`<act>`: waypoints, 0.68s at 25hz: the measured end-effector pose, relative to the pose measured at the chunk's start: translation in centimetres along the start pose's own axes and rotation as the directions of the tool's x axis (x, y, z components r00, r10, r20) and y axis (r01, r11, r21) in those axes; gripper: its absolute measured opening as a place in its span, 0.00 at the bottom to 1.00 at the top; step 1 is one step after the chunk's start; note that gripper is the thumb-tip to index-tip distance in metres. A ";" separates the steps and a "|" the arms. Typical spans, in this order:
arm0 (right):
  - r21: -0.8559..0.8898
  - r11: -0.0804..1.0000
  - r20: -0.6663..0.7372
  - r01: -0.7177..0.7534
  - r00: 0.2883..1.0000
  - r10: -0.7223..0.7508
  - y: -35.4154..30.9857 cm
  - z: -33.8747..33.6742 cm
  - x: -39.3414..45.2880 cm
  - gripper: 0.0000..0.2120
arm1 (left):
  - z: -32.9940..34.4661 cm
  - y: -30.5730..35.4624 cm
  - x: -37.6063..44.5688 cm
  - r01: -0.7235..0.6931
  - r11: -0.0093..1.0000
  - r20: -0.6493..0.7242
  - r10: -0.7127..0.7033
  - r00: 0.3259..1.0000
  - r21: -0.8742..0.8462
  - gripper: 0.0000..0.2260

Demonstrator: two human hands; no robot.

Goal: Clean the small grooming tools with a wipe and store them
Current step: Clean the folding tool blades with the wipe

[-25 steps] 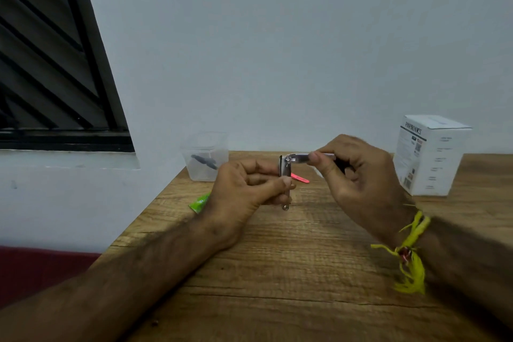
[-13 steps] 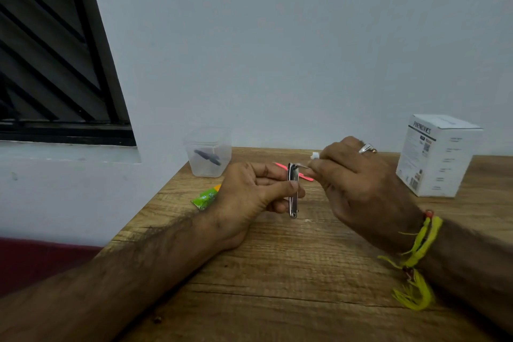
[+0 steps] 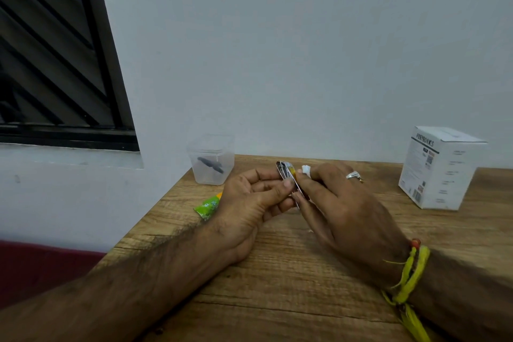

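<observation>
A metal nail clipper (image 3: 286,172) stands upright above the wooden table (image 3: 277,286), pinched between the thumb and fingers of my left hand (image 3: 249,203). My right hand (image 3: 338,203) presses its fingers against the clipper's right side and holds a small white wipe (image 3: 305,169) that peeks out above the fingers. A clear plastic container (image 3: 211,159) at the table's far left corner holds a dark grooming tool (image 3: 210,164).
A green wipe packet (image 3: 208,206) lies on the table left of my left hand. A white cardboard box (image 3: 438,166) stands at the far right. The wall runs just behind the table, and a dark window sits at the upper left.
The clipper's lever, swung out a second ago, is now folded against the body. My right hand has closed in on the clipper. The pink item seen behind the clipper is hidden.
</observation>
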State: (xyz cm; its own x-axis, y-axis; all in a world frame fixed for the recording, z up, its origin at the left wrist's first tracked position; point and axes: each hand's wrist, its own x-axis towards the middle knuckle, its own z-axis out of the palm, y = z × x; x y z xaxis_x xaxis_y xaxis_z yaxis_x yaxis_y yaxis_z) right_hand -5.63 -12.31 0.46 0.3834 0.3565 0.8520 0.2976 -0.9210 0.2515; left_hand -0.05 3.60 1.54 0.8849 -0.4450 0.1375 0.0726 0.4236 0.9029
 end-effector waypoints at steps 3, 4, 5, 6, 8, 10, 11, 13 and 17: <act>0.017 1.000 0.027 0.015 1.000 -0.016 -0.4 -0.1 0.0 0.17 | -0.3 0.2 0.2 -0.018 1.000 0.011 0.018 1.000 0.006 0.12; 0.022 1.000 0.034 0.021 0.999 -0.022 -0.4 0.0 0.0 0.17 | -0.4 0.2 0.2 -0.017 1.000 0.013 0.017 1.000 0.008 0.13; 0.040 0.999 0.037 0.021 0.999 -0.022 -0.4 0.1 -0.1 0.17 | -0.6 0.2 0.3 -0.014 1.000 0.014 0.014 1.000 0.014 0.14; 0.073 0.997 0.035 0.007 0.999 -0.009 -0.3 0.3 -0.2 0.16 | -0.7 0.1 0.3 -0.012 0.999 0.018 0.011 1.000 0.031 0.14; 0.163 0.985 0.018 -0.063 0.998 0.061 0.2 0.4 -0.4 0.13 | -0.6 -0.1 0.4 -0.021 0.995 0.018 0.019 1.000 0.102 0.13; 0.217 0.966 -0.013 -0.142 0.989 0.148 0.6 0.4 -0.4 0.10 | -0.6 -0.1 0.8 -0.058 0.978 -0.008 0.061 0.998 0.202 0.11; 0.226 0.959 -0.019 -0.171 0.984 0.180 0.7 0.5 -0.3 0.09 | -0.7 -0.1 1.0 -0.081 0.967 -0.028 0.091 0.995 0.243 0.10; 0.244 0.948 -0.006 -0.206 0.977 0.214 0.8 0.7 -0.3 0.07 | -1.0 -0.2 1.4 -0.120 0.955 -0.075 0.145 0.987 0.272 0.10; 0.291 0.929 0.037 -0.229 0.973 0.228 1.1 1.2 -0.5 0.09 | -0.9 -0.7 1.5 -0.159 0.927 -0.054 0.188 0.981 0.340 0.13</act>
State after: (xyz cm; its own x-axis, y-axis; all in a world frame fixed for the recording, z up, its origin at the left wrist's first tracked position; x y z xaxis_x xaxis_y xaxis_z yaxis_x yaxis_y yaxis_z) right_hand -4.41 -13.35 -0.24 0.4735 0.1430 0.8691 0.4430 -0.8915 -0.0947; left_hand 1.65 3.37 0.69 0.9065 -0.3138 0.2825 -0.2298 0.1946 0.9536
